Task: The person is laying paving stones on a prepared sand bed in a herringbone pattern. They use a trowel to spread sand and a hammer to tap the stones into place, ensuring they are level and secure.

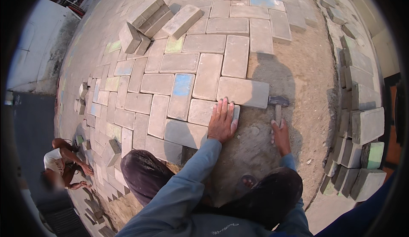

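Note:
My left hand [222, 122] lies flat, fingers apart, on a grey paving block [204, 111] at the edge of the laid herringbone paving. My right hand [280, 137] grips the wooden handle of a small sledgehammer [278, 105]. Its dark steel head touches the right end of a longer paving block [243, 92] just above my left hand. Bare levelled sand [294, 75] stretches to the right of these blocks. My knees and a sandalled foot show below.
Loose paving blocks are stacked on the paving at the top left [149, 17]. A row of blocks [360, 122] lines the right edge of the sand. Another person [64, 164] crouches at the lower left beside more blocks. A white wall [38, 45] stands left.

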A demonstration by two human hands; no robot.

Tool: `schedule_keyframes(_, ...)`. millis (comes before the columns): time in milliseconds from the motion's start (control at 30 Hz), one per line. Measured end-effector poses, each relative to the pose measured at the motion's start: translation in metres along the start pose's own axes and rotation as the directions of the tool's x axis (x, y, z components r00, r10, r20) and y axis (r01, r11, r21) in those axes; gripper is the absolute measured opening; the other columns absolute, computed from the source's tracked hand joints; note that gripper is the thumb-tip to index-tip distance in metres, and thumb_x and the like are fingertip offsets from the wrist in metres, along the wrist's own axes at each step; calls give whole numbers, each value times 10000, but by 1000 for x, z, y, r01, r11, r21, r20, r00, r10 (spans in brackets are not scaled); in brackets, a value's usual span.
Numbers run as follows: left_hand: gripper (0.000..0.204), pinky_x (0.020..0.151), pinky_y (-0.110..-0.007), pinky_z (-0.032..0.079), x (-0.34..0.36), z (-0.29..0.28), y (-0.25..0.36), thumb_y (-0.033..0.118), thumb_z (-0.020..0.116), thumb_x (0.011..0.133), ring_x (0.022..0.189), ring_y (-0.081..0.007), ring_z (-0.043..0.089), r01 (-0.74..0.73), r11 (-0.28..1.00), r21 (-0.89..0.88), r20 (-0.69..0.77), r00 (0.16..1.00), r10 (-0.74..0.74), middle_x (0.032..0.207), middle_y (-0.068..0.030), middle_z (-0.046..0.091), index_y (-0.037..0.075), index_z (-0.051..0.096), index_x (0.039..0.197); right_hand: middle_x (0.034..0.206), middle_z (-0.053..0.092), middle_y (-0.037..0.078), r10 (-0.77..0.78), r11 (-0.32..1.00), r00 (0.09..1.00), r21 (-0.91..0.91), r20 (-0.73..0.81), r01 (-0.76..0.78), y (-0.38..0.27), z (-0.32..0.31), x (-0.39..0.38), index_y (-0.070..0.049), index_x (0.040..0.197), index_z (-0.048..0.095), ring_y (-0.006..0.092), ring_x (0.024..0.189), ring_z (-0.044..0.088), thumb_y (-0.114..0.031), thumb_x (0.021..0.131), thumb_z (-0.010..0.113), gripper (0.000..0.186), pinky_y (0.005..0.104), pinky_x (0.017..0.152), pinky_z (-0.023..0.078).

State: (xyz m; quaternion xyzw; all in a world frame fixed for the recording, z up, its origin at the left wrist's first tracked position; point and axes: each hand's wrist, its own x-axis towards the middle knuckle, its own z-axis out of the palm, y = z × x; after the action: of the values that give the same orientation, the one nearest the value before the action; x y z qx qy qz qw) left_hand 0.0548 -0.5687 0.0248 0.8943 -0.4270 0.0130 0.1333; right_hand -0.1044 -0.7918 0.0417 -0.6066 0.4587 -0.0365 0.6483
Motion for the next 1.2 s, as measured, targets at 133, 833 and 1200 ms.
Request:
schedule_keyframes(133,708,1279,-546,184,-8,13,-2,333,474,982,1563,-432,239,22,999,-45,-13,1000,-22,1673,-267,266,-1,346,1594,730,511,18,10,994,993,-112,114,3,-8,-19,1,-56,1127,484,110,532,507,-283,1040,613,274,298,430,433)
schedule_keyframes(833,741,1281,-567,77,172,25,-82,458,360,1099,1579,-446,151,551,832,-63,-151,819,-553,1686,-297,201,-70,250,1607,1122,628,285,-463,245,885,-954,42,173,-112,-90,76,9,1235,652,455,1028,632,-297,1048,592,364,512,873,513)
schedule_keyframes(1200,784,1286,-572,41,188,14,-69,467,401,1082,1597,-429,97,590,807,16,-41,807,-589,1704,-288,142,-41,175,1635,1258,608,192,-888,4,400,-867,226,498,-254,194,356,-24,1298,650,375,1205,587,-296,987,637,413,495,1041,454)
